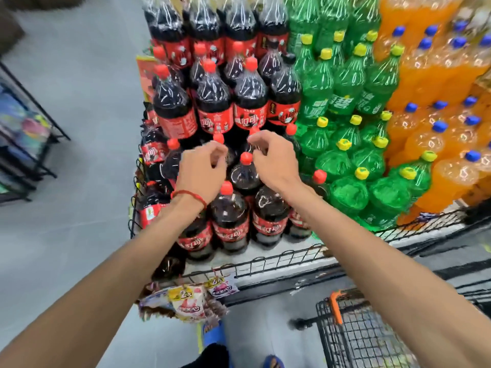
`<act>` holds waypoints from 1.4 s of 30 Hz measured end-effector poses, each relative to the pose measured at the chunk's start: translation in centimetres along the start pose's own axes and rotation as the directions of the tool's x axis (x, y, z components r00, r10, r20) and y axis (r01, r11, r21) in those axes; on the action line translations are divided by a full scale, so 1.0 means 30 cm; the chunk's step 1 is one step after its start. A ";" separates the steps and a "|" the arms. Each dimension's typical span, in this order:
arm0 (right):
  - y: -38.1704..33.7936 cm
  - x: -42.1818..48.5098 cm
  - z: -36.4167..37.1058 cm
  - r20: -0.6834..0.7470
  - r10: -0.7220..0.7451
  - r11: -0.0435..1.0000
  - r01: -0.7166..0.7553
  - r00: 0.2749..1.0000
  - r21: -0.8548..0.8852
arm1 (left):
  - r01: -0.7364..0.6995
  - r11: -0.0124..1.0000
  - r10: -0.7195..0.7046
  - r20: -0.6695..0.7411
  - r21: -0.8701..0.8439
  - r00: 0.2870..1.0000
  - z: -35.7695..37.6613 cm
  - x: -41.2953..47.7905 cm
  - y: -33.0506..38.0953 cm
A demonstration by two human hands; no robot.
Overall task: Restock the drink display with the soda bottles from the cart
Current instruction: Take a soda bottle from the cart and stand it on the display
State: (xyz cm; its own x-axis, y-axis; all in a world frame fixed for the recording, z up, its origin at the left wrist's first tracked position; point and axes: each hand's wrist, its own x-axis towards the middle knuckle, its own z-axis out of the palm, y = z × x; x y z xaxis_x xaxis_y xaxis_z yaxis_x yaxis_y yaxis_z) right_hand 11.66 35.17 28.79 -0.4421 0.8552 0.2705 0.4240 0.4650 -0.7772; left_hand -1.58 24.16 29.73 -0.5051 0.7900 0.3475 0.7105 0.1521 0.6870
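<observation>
Both hands are held up over the cola section of the drink display (265, 258), with nothing gripped in either one. The left hand (200, 172) is half curled with loose fingers, and the right hand (273, 160) is loosely curled too, its fingertips just beside the red cap of one cola bottle (245, 172) in the middle of the lower tier. It looks like that bottle is being settled into place. To do this bit well, the bottle should probably be nudged snug against its neighbours with the label turned toward the near side. Its long axis is kept vertical, cap pointing up, like the rest of the stack. Green and orange bottles are stacked further right. The cart (353, 333) is seen at the near right, its contents hard to make out.
</observation>
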 end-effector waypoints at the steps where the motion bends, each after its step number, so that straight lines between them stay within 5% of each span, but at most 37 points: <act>1: -0.009 0.027 0.010 0.020 0.010 1.000 -0.010 1.000 0.005 | -0.009 1.000 0.009 -0.013 0.001 1.000 -0.022 0.027 -0.016; 13: -0.165 0.515 0.317 0.050 0.077 0.978 -0.066 0.996 -0.200 | 0.115 0.992 -0.109 -0.097 0.052 0.989 -0.253 0.539 -0.419; 20: -0.216 0.687 0.436 -0.052 0.141 0.971 -0.148 0.989 -0.189 | 0.112 0.994 -0.107 0.183 -0.017 0.977 -0.247 0.716 -0.493; 24: -0.182 0.698 0.444 -0.072 0.087 0.989 -0.095 0.994 -0.113 | 0.057 0.998 -0.059 0.167 0.012 0.984 -0.214 0.728 -0.502; 34: -0.119 0.812 0.327 0.388 -0.014 1.000 0.012 0.921 0.008 | 0.135 0.989 -0.141 0.103 0.063 0.985 -0.182 0.716 -0.465; 42: -0.117 0.850 0.286 0.539 0.004 0.998 -0.034 0.842 0.047 | 0.220 0.967 -0.223 0.011 0.129 0.975 -0.123 0.701 -0.387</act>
State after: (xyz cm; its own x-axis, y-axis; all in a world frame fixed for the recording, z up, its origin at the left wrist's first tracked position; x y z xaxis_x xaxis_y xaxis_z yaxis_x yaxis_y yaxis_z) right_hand -7.90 53.38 33.55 -0.7970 0.5985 -0.0814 0.4013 0.4239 -0.8120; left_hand -22.27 36.83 31.41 -0.6455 0.7426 0.1785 0.6392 0.3973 0.6585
